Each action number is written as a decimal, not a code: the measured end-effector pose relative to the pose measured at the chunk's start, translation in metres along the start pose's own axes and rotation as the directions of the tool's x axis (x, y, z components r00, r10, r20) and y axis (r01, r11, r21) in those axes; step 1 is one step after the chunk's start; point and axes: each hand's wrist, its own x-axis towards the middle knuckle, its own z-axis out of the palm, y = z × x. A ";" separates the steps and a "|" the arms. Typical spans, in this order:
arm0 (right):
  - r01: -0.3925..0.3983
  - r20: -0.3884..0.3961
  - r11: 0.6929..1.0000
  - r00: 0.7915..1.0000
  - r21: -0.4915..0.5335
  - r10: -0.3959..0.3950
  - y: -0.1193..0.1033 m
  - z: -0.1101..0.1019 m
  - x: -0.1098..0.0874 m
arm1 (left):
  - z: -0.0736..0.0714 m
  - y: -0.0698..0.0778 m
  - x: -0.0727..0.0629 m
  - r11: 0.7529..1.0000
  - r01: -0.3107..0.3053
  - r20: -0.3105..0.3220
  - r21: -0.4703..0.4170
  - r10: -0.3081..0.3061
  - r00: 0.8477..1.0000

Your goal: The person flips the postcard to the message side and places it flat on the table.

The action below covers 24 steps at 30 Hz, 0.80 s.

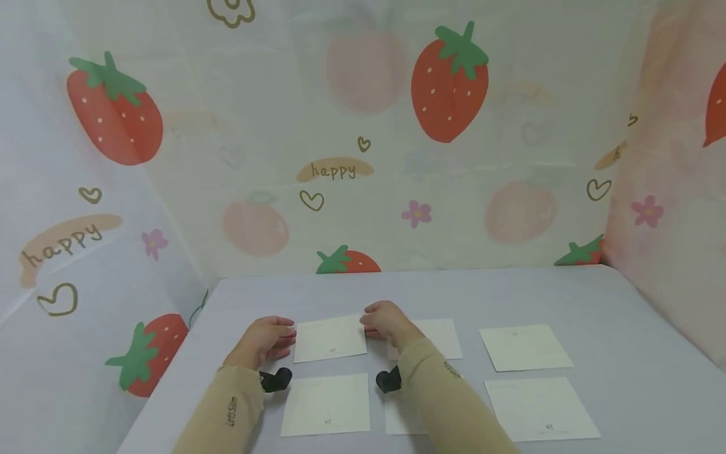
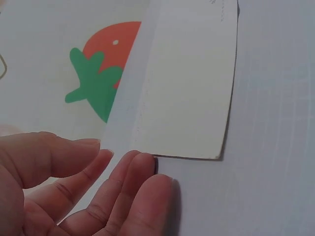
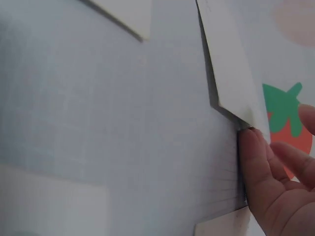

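While one card point(image 1: 331, 338) lies between them, left fingers point(image 2: 139, 169) and right fingers point(image 3: 254, 155), loosely extended, touch its ends, gripping nothing.

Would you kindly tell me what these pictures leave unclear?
- Head: front middle card, partly hidden by the right sleeve.
- Head: left part of back middle card, covered by the right hand.
- Head: small mark on back left card, too tiny to read.
- Left wrist: that card's far end, cut off by the top edge.
- Right wrist: lower-left card, blurred and cut off by the left and bottom edges.
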 end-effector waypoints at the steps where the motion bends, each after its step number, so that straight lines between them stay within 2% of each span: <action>1: 0.003 -0.001 1.000 1.000 -0.013 -0.003 0.000 0.000 0.000 | 0.000 -0.001 0.001 1.000 -0.006 0.003 -0.002 0.006 1.000; 6: 0.007 -0.014 0.995 1.000 -0.104 -0.009 0.001 -0.001 0.000 | 0.001 -0.005 0.005 0.999 -0.028 0.011 -0.019 0.028 1.000; 10: 0.047 0.006 0.987 0.999 -0.154 -0.046 0.005 -0.002 0.001 | 0.002 -0.007 0.007 0.999 -0.047 0.014 -0.022 0.047 0.999; 19: 0.076 0.026 0.989 0.997 -0.125 -0.073 0.011 0.000 0.004 | 0.003 -0.008 0.008 0.995 -0.102 0.024 0.004 0.102 0.994; 24: 0.071 0.026 0.988 0.997 -0.136 -0.068 0.012 0.000 0.005 | 0.001 -0.007 0.007 0.995 -0.098 0.017 0.021 0.098 0.995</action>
